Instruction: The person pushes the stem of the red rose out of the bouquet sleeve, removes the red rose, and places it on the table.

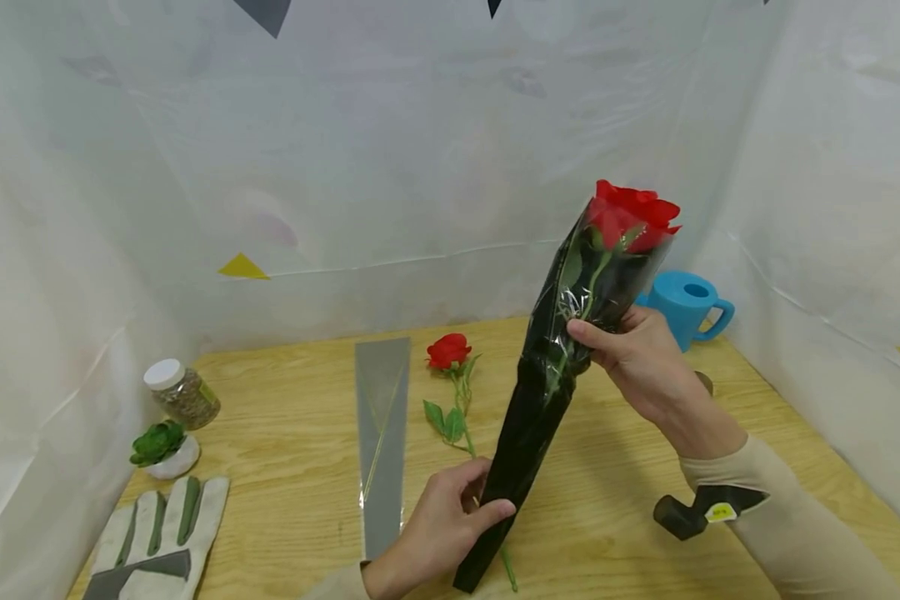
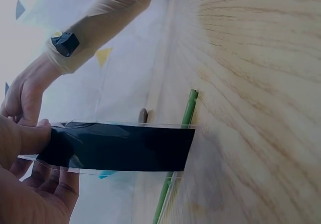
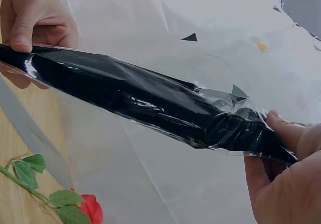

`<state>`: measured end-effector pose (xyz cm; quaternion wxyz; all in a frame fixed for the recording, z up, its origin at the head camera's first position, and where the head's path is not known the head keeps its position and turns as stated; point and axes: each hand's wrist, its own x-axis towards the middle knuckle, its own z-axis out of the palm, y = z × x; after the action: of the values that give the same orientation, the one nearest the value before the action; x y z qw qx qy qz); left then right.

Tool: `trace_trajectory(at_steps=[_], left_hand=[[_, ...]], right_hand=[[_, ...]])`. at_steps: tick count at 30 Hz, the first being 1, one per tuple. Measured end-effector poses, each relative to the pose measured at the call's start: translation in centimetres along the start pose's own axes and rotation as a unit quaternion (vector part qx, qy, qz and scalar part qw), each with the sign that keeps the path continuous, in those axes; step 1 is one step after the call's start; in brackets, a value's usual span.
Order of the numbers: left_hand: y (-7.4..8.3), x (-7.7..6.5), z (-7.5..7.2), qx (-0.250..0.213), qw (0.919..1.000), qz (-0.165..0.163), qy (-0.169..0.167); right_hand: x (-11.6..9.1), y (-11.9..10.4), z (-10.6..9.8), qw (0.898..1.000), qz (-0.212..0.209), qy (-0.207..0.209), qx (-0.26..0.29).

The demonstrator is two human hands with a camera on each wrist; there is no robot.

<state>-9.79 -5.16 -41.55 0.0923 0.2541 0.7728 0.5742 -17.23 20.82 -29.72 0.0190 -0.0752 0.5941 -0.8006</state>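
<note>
A red rose (image 1: 630,218) stands inside a long black sleeve with a clear front (image 1: 540,392), tilted with its bloom at the upper right. My right hand (image 1: 645,358) grips the sleeve below the bloom, thumb across the clear front. Lower down, my left hand (image 1: 450,517) pinches the narrow end between thumb and fingers. In the left wrist view, the sleeve's bottom end (image 2: 125,146) extends past the left hand's thumb. A second red rose (image 1: 450,352) lies on the table behind the sleeve, its green stem partly hidden. Beside it lies a flat grey sleeve (image 1: 382,433).
On the wooden table (image 1: 285,467), a seed jar (image 1: 187,396), a small potted succulent (image 1: 167,450) and work gloves (image 1: 161,533) sit at the left. A blue watering can (image 1: 686,304) stands at the back right. White sheeting (image 1: 420,167) encloses the table.
</note>
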Motion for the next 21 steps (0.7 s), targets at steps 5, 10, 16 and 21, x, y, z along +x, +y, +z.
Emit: trace_trajectory(at_steps=[5, 10, 16, 21], left_hand=[[-0.21, -0.13, -0.08, 0.011, 0.9999, 0.012, -0.003], [-0.31, -0.26, -0.18, 0.016, 0.9994, 0.028, -0.01], [-0.12, -0.37, -0.34, -0.009, 0.9997, 0.024, -0.004], [-0.15, -0.6, -0.25, -0.033, 0.9994, 0.014, 0.002]], right_hand=[[0.11, -0.03, -0.07, 1.0, -0.005, -0.001, 0.012], [0.21, -0.2, -0.04, 1.0, 0.002, 0.007, 0.013], [0.1, -0.41, 0.1, 1.0, 0.009, 0.005, 0.011], [-0.07, -0.09, 0.19, 1.0, 0.008, -0.01, -0.009]])
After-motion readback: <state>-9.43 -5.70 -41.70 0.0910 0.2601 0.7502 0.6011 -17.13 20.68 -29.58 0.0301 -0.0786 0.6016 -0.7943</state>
